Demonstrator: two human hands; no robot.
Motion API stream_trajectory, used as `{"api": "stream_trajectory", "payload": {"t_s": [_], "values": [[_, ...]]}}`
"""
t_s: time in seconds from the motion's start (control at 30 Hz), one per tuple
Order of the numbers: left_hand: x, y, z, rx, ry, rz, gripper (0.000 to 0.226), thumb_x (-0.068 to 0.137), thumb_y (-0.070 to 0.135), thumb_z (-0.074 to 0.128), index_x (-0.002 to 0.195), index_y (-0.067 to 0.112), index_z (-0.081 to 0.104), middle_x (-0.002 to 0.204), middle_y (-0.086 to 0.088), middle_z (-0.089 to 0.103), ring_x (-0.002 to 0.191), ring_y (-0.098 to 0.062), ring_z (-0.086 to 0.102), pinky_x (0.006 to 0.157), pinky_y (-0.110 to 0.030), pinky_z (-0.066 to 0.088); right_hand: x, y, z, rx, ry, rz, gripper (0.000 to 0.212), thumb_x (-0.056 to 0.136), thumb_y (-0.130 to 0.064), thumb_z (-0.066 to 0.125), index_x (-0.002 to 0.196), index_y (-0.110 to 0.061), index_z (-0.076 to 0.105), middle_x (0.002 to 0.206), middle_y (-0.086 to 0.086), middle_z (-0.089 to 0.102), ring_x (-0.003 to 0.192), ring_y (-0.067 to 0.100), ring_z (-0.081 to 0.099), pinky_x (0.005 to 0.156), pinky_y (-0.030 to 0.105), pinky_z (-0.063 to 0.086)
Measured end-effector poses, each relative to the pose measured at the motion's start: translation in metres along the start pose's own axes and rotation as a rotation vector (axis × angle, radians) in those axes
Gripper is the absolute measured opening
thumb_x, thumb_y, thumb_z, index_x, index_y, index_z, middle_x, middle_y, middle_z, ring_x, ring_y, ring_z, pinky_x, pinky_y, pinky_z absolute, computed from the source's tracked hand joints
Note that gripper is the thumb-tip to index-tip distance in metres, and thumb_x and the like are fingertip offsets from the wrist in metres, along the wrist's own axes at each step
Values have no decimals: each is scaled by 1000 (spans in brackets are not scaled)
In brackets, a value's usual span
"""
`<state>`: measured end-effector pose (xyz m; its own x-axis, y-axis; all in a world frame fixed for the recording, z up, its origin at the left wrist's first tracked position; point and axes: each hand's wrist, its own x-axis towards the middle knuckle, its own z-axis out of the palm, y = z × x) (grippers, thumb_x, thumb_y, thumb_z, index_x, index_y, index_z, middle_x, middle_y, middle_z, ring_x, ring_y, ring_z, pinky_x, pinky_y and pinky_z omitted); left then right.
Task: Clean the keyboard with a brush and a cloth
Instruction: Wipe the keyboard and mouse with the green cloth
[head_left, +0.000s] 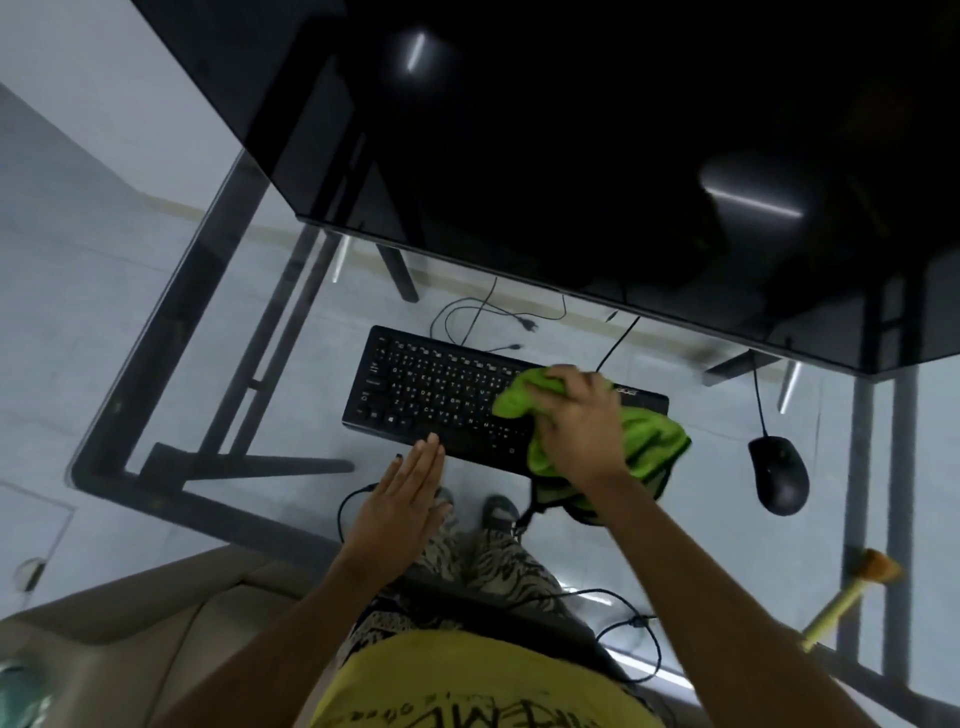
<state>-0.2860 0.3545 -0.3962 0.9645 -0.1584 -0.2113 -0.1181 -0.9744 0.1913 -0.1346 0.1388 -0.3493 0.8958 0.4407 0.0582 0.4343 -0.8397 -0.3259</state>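
Our right hand (576, 426) is clenched on the green cloth (654, 447), bunched and pressed onto the right half of the black keyboard (441, 395) — dead centre on the glass desk (156, 415). Left hand (405, 493) is flat, fingers together, tips touching the keyboard's front edge at 7 o'clock, holding nothing. Brush (852, 597) lies at 4 o'clock, mouse (779, 473) at 3. Risk: the loose cloth tail could snag keycaps, or the keyboard could skate on the glass if the left hand lifts.
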Motion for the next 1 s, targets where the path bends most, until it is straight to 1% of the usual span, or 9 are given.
{"api": "stream_trajectory", "payload": {"t_s": [0.1,0.23,0.4,0.5,0.57,0.67,0.77,0.9,1.0], "values": [[0,4,-2,-9,-9,-1,64,101,42,21,151,5,8,155,-13,19,141,-25,23,116,-35,12,17,-39,10,13,-66,-61,44,74,-11,71,115,-27,69,120,5,58,103,33,54,80,48,46],[-1,-12,-11,40,-38,-7,59,103,41,17,144,1,31,152,-15,30,140,-26,27,114,-42,17,10,3,-6,-25,-81,-72,50,70,-4,71,113,-29,70,120,3,59,103,32,52,82,47,44],[-10,-58,-23,25,-3,-202,62,103,42,10,146,0,28,153,-16,26,141,-27,25,116,-42,10,-12,24,-7,-65,9,-23,50,67,-4,75,112,-26,71,116,6,60,96,35,49,74,45,41],[-11,-70,-28,-26,21,-233,64,103,42,8,147,0,27,154,-15,26,140,-25,29,119,-42,15,10,-31,17,-48,4,-138,47,70,-11,71,114,-29,70,116,3,60,97,30,45,75,43,41],[-12,-68,-31,-75,49,-242,61,102,41,16,145,0,31,153,-15,30,135,-18,30,112,-39,22,26,-79,36,-9,-54,-224,45,71,-13,68,113,-31,69,116,2,60,99,27,41,77,44,42],[-13,-68,-34,-101,42,-249,60,101,40,24,143,-1,36,150,-17,34,133,-22,37,108,-41,25,39,-123,51,6,-146,-249,45,70,-12,68,112,-31,70,117,1,59,101,30,48,81,46,41],[-17,-77,-32,-125,0,-210,63,101,44,22,147,1,28,154,-15,26,138,-26,35,112,-39,24,32,-99,38,-29,-186,-287,52,68,-8,71,114,-32,68,119,1,59,101,29,51,79,44,41],[-21,-87,-33,-156,-20,-133,65,100,44,27,150,3,18,158,-10,12,145,-20,15,116,-38,19,6,-46,22,-27,-141,-244,54,63,-6,77,111,-29,71,117,4,61,100,28,43,75,41,39],[-21,-96,-35,-155,-39,-99,66,100,45,25,151,4,16,158,-9,11,146,-19,10,116,-37,16,18,-79,38,-26,-91,-221,51,66,-8,76,112,-28,71,116,4,61,98,26,40,75,39,38]]}}
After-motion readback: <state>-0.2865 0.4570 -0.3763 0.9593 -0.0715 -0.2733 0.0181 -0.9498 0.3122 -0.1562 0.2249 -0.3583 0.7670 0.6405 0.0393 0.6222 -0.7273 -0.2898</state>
